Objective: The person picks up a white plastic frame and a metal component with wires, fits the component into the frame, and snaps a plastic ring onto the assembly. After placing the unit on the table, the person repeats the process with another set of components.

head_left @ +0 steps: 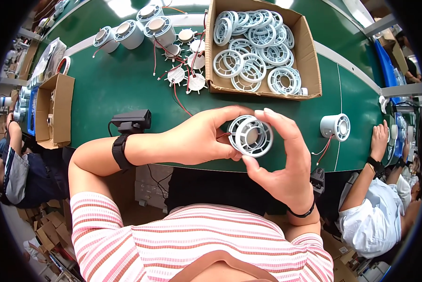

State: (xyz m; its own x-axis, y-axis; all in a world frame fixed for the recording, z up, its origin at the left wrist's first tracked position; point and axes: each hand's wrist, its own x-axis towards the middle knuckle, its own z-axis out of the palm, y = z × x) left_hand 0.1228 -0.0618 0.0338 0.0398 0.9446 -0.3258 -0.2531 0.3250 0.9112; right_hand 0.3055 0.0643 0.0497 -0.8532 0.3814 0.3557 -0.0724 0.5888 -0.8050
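In front of my body, my left hand (197, 137) is closed around a pale blue round housing (232, 126) with a red wire coming out at its left. My right hand (288, 164), thumb and fingers curved like a clamp, grips a pale blue spoked plastic ring (269, 144) by its edge. This ring lies over the front of the housing, slightly offset, and a beige disc shows through the middle. Whether the ring is seated or only held against the housing, I cannot tell. My left fingertips are hidden behind the housing.
Beyond my hands stands a cardboard box (314, 70) of similar rings. Left of it lie several white spoked discs (196, 82) with red wires and several finished-looking housings (129, 35). Another wired housing (331, 127) sits at right. A small carton (60, 113) stands left; a co-worker's hand (379, 140) rests at right.
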